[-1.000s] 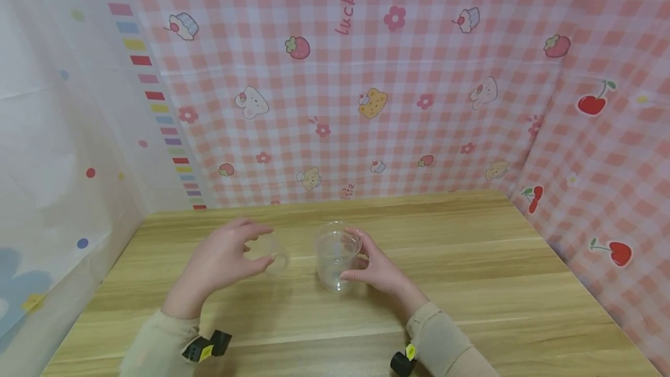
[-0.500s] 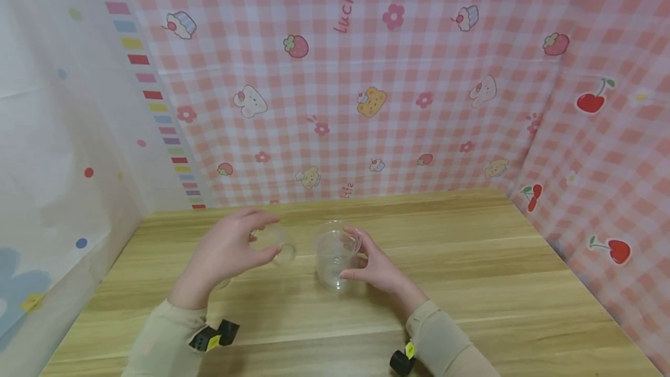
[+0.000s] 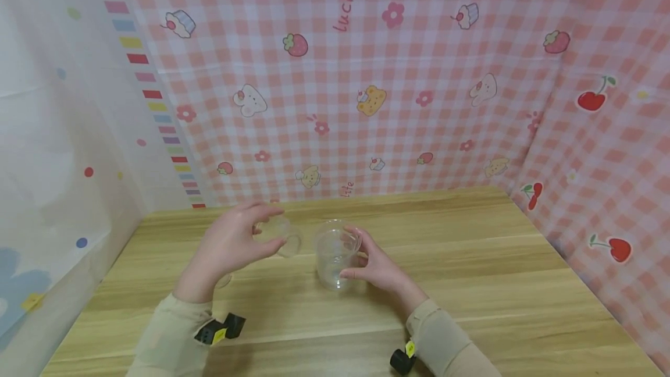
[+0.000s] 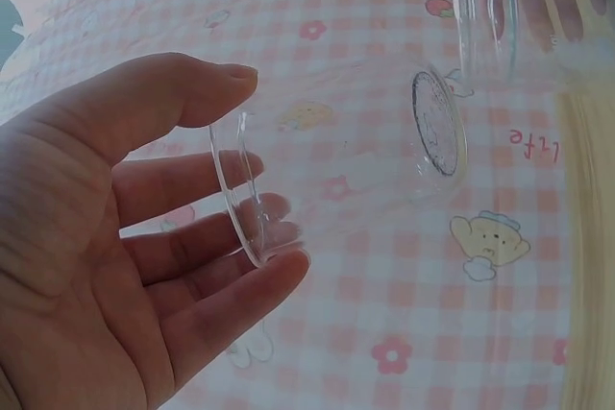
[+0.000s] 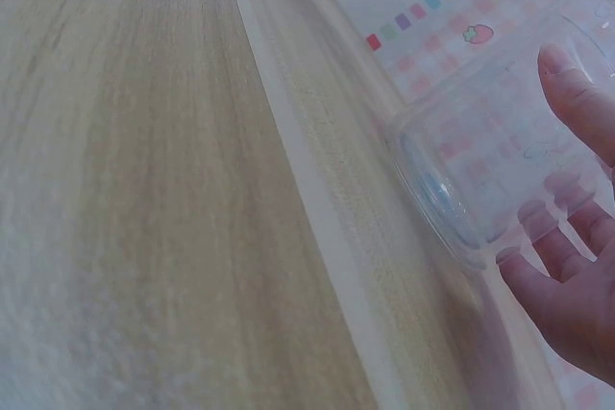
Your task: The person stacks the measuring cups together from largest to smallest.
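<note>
My left hand (image 3: pixel 230 244) grips a clear plastic cup (image 3: pixel 291 244) near its rim, thumb on one side and fingers on the other. This cup is tilted in the air, its base toward the right; in the left wrist view a round mark shows on the base of the cup (image 4: pixel 351 146). My right hand (image 3: pixel 379 266) holds a second, larger-looking clear plastic cup (image 3: pixel 330 263) around its right side. That one stands upright on the table, and in the right wrist view thumb and fingers spread around the cup (image 5: pixel 452 165). A small gap separates the two cups.
The wooden table (image 3: pixel 471 284) runs back to a pink checked cloth (image 3: pixel 324 74). A curved clear edge (image 3: pixel 224 281) shows beside the left wrist, mostly hidden by it. Black wrist cameras sit on both sleeves, the left camera (image 3: pixel 220 329) and the right camera (image 3: pixel 403 359).
My left hand has moved right and slightly up with its cup, closer to the other cup. The clear edge beside the left wrist has come into view. My right hand has stayed put.
</note>
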`<state>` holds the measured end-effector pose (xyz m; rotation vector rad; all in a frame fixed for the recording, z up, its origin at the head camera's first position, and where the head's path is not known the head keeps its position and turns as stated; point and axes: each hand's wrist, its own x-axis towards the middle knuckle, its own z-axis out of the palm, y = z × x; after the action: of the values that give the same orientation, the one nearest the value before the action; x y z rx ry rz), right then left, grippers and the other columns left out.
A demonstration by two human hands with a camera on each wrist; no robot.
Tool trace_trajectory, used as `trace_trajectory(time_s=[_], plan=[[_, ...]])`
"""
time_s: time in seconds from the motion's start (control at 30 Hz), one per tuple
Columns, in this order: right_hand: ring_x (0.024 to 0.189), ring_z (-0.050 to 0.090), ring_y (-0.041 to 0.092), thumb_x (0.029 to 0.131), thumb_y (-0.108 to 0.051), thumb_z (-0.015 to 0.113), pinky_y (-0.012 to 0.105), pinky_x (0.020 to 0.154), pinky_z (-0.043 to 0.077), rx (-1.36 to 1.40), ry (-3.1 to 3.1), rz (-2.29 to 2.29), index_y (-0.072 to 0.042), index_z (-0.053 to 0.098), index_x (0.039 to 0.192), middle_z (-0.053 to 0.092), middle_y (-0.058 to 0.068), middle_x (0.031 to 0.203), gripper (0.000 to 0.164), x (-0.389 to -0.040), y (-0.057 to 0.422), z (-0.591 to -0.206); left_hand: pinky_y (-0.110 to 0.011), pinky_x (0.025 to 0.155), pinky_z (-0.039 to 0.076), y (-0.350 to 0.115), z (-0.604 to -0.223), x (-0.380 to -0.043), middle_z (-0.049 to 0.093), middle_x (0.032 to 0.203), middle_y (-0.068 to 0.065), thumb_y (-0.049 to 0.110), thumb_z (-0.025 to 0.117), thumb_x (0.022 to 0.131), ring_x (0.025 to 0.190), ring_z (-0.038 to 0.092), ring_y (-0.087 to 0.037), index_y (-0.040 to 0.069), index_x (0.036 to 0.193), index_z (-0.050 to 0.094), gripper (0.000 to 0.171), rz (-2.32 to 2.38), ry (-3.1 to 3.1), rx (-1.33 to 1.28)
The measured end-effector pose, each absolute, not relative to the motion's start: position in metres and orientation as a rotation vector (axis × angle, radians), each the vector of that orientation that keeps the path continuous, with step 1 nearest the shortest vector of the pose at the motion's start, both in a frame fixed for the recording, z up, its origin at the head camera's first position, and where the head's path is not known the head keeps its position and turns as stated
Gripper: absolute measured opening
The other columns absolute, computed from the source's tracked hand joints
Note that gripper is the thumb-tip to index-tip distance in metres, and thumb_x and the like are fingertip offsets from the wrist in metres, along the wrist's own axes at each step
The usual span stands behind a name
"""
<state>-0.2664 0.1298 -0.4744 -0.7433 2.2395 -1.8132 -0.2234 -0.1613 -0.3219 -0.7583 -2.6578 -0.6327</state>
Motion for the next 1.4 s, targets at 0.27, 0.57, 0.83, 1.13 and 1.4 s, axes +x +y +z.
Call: trace_trajectory(time_s=[0.27,0.57,0.83,1.13,1.4], plan=[[0.14,0.035,0.037,0.081,-0.005,0.081,0.05,0.112,0.033,-0.732,2.243,-1.812,-0.014,0.026,0.153,0.036,0.019,0.154,0.091,-0.266,0.13,-0.474,-0.041,0.072,0.056,-0.154,-0.318,-0.225,0.065,0.121,-0.01,0.029,0.082,0.079,0.082,0.068,-0.022,0.009,0.123,0.07,0.049,-0.649,-2.665,-0.739],[0.138,0.036,0.04,0.082,-0.003,0.079,0.053,0.111,0.034,-0.762,2.247,-1.813,-0.011,0.026,0.153,0.035,0.021,0.153,0.089,-0.268,0.13,-0.477,-0.039,0.072,0.056,-0.141,-0.316,-0.229,0.067,0.118,-0.008,0.03,0.083,0.078,0.093,0.066,-0.024,0.009,0.121,0.07,0.05,-0.655,-2.615,-0.78],[0.139,0.035,0.038,0.081,-0.004,0.08,0.052,0.111,0.033,-0.731,2.253,-1.798,-0.015,0.027,0.153,0.036,0.018,0.154,0.09,-0.268,0.131,-0.475,-0.037,0.069,0.056,-0.128,-0.317,-0.234,0.069,0.113,-0.008,0.028,0.085,0.075,0.089,0.065,-0.024,0.009,0.119,0.071,0.049,-0.682,-2.547,-0.844],[0.139,0.035,0.039,0.082,-0.005,0.08,0.054,0.112,0.032,-0.737,2.249,-1.804,-0.011,0.026,0.153,0.035,0.02,0.154,0.09,-0.268,0.131,-0.476,-0.038,0.071,0.056,-0.118,-0.315,-0.238,0.068,0.115,-0.008,0.027,0.084,0.077,0.091,0.065,-0.024,0.01,0.121,0.071,0.049,-0.708,-2.576,-0.84],[0.139,0.034,0.039,0.082,-0.004,0.079,0.05,0.112,0.033,-0.714,2.237,-1.809,-0.014,0.026,0.154,0.033,0.019,0.155,0.09,-0.268,0.131,-0.476,-0.036,0.068,0.055,-0.11,-0.313,-0.243,0.068,0.114,-0.006,0.031,0.082,0.078,0.093,0.063,-0.022,0.013,0.121,0.07,0.049,-0.712,-2.646,-0.81]])
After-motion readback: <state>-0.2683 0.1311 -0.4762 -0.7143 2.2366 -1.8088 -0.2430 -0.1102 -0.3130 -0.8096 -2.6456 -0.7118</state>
